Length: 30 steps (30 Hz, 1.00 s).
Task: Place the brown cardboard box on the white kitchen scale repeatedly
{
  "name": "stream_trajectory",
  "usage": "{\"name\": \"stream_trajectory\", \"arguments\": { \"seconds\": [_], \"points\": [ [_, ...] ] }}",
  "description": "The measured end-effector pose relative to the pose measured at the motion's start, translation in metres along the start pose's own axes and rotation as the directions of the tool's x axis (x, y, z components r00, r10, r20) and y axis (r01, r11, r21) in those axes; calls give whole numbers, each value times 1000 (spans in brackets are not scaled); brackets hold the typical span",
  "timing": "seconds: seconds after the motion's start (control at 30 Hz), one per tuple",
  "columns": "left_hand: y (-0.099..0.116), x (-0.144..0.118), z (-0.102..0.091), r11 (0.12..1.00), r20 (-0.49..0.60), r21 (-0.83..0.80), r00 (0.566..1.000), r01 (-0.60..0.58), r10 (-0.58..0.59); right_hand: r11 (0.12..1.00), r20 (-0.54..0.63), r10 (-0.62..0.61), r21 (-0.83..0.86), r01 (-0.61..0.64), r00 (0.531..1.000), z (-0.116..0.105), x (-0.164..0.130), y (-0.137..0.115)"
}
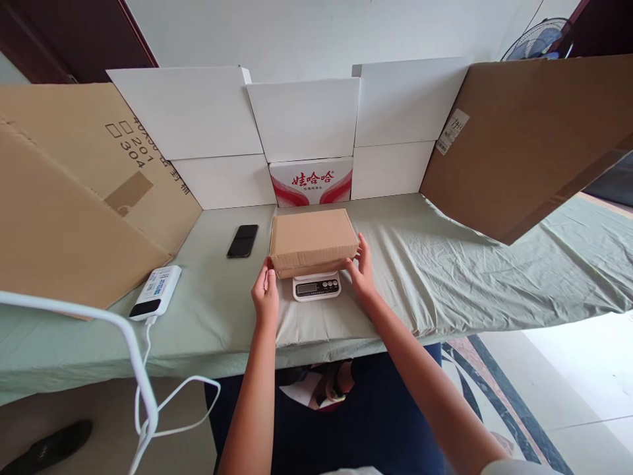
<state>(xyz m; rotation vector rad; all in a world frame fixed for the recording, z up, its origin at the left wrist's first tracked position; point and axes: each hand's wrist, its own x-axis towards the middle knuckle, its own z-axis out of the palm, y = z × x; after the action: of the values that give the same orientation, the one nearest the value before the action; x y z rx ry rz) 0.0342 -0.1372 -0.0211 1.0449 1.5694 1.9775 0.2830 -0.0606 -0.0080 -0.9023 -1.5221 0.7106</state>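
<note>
A closed brown cardboard box sits over a small white digital kitchen scale, whose front panel with display and buttons sticks out toward me. The scale's weighing surface is hidden beneath the box. My left hand grips the box's near left corner, thumb in front and fingers at the side. At the near right corner my right hand holds the box in the same way. Whether the box rests fully on the scale or is slightly lifted, I cannot tell. The display's reading is too small to make out.
A black phone lies left of the box. Further left is a white power bank with a white cable. White cartons line the back, with large brown cardboard panels at both sides. A wrinkled green cloth covers the table.
</note>
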Motion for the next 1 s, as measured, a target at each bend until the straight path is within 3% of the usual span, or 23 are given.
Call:
{"name": "stream_trajectory", "arguments": {
  "seconds": [0.83,0.93,1.0],
  "points": [
    [1,-5,0,999,65,49,998,3,-6,1000,29,-28,6,28,999,4,1,-8],
    [10,10,5,999,85,27,996,-43,40,997,44,-71,9,70,997,6,19,-18],
    [16,33,13,996,118,-13,989,-91,92,993,53,-120,13,120,991,11,43,-20]
  ]
}}
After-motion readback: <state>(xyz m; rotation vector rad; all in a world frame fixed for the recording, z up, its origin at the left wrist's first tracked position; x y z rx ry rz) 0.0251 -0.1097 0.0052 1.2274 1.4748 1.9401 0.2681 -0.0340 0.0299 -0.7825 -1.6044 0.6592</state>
